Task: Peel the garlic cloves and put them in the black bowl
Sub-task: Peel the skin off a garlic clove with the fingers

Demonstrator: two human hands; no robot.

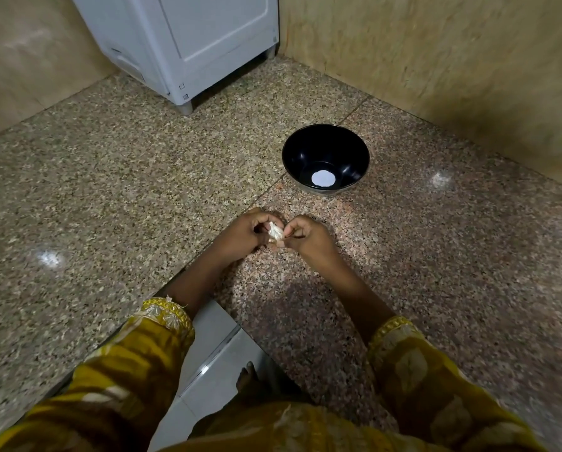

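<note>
A white garlic piece point(275, 232) with papery skin sits between my two hands, just above the speckled granite counter point(142, 197). My left hand point(245, 233) curls its fingers round it from the left. My right hand point(307, 238) pinches its skin from the right. The black bowl point(326, 148) stands on the counter beyond my hands, slightly to the right; only a round white light patch shows on its bottom, and I see no cloves inside.
A white appliance point(188, 44) stands at the back left corner of the counter. Beige tiled walls point(452, 60) close in the back and right. The counter's front edge drops to a grey floor point(214, 370) near my body.
</note>
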